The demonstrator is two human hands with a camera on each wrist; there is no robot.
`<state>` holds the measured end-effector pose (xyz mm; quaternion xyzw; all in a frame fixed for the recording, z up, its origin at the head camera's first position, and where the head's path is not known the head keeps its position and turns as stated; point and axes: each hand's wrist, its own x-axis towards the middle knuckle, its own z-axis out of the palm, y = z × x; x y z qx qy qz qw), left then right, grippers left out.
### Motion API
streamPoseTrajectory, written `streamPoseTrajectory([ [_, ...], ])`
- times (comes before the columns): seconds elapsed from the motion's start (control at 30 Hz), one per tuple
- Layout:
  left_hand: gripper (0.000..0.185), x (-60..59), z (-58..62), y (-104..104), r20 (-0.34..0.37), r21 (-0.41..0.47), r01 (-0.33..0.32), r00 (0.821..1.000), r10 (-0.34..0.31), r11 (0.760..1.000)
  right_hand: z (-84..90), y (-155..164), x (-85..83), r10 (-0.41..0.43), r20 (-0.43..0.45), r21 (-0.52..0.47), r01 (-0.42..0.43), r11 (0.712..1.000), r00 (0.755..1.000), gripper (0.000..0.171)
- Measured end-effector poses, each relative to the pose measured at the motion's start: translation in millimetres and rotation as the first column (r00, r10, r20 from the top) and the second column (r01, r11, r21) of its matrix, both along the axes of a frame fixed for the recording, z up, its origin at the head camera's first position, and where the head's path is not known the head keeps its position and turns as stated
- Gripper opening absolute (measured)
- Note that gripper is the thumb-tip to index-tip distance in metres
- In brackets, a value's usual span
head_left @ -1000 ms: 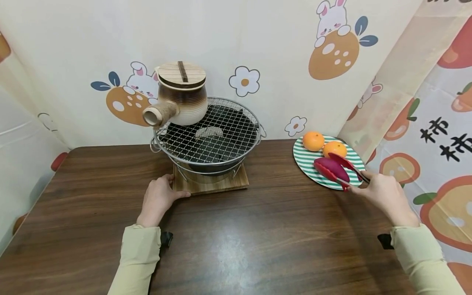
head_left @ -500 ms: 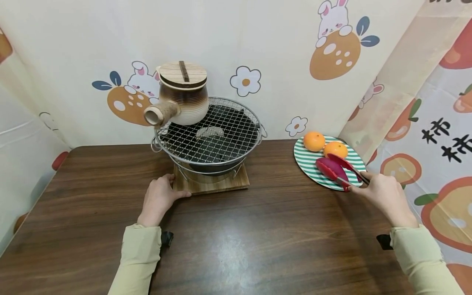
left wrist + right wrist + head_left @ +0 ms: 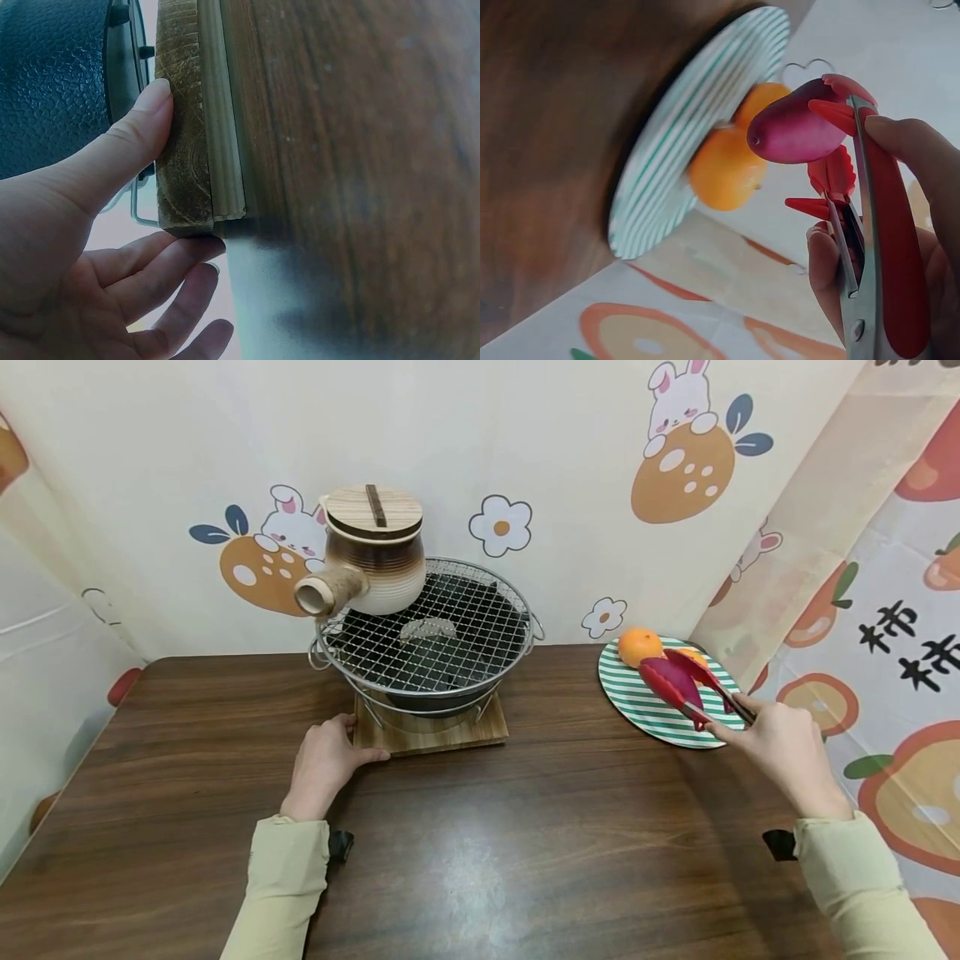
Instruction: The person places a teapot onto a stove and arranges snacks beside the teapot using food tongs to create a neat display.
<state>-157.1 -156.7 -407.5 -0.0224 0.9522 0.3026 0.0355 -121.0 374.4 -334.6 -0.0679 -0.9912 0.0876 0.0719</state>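
My right hand [image 3: 783, 752] grips red-tipped metal tongs [image 3: 896, 262]. Between the tong tips is a glossy purple sweet potato [image 3: 791, 131], raised above the green-and-white striped plate [image 3: 648, 718]. One orange [image 3: 640, 647] lies at the plate's back; a second orange [image 3: 726, 169] is mostly hidden behind the tongs in the head view. My left hand [image 3: 322, 764] holds the near left corner of a wooden board [image 3: 442, 742], thumb along its front edge and fingers at its side. A round charcoal grill with a wire mesh [image 3: 450, 664] stands on that board.
A brown-and-cream clay pot [image 3: 386, 581] with a wooden lid and side handle sits on the mesh's left part. A pale curved piece [image 3: 427, 629] shows at the mesh's middle. Patterned cloth [image 3: 555, 460] backs the brown table [image 3: 525, 843].
The tongs have lifted the purple sweet potato off the plate, up and slightly left, and it now covers part of the second orange. My left hand stays at the board.
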Motion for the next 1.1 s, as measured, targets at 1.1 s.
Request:
streamPoseTrajectory([
  [1.1, 0.078, 1.6, 0.5, -1.3, -0.031, 0.019, 0.001, 1.000, -0.001, 1.000, 87.5, -100.6, -48.9, 0.258, -0.246, 0.018, -0.262, 0.965, 0.934, 0.061],
])
